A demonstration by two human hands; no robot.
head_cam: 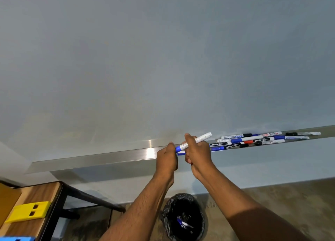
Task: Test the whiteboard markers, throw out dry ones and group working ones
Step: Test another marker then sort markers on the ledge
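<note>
a big grey-white whiteboard (163,59) fills the space above and behind both hands. under it runs a long shiny metal tray (108,156), which goes off to the left of the hands and off to the right too. low down and left of the left arm is a wooden table (41,195) with a yellow block (29,211) lying on it, and a bit of something blue (17,238) at its near edge. right below the hands, between the two arms, sits a bin (183,217) with a black bag in it, and a few markers lie at the bottom of it.

to the right of the right hand, a pile of markers (261,140) lies in the tray, some with blue caps, some black, one red, all lying on their sides and touching each other.

the right hand (196,151) has its fingers curled round a marker (197,140) at the middle of its white body. the marker is white with small print on it and a blue cap, and it tilts up to the right, just in front of the tray. the left hand (167,156) is curled and pinches the blue cap end. you cannot tell if the cap is on tight or coming off.
</note>
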